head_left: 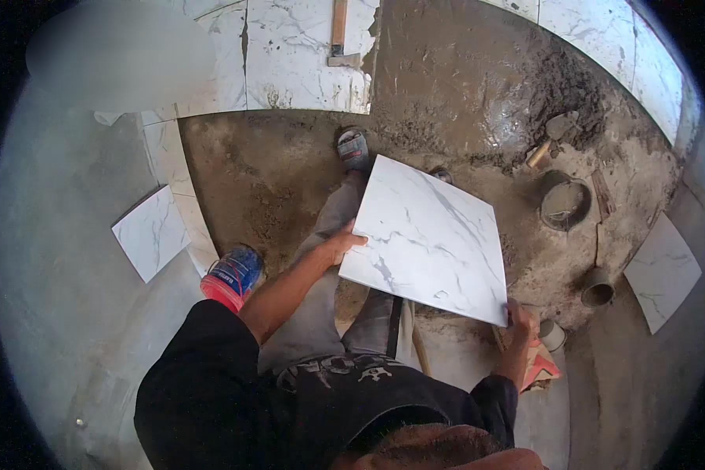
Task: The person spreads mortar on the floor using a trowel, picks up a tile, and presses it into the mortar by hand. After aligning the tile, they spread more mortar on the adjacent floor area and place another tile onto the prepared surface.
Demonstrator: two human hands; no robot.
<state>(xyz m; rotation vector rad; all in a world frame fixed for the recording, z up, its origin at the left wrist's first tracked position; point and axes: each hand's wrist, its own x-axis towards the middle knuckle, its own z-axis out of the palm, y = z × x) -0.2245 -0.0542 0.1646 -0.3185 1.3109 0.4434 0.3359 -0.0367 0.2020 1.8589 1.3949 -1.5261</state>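
Note:
A large white tile with grey veins (431,239) is held tilted in front of my body, over my legs. My left hand (343,244) grips its left edge, thumb on the top face and fingers hidden beneath. At the lower right corner my right hand (520,323) is closed on the tile's edge. Below the tile lies wet, brown mortar ground (258,172), and one sandalled foot (353,147) shows at the tile's upper left.
Laid tiles (290,70) at the top bear a hammer (339,31). Loose tiles lie left (153,235) and right (662,272). A blue-and-pink bucket (233,276) stands left; a trowel (552,139), a black bucket (564,201) and a small pot (597,287) are right.

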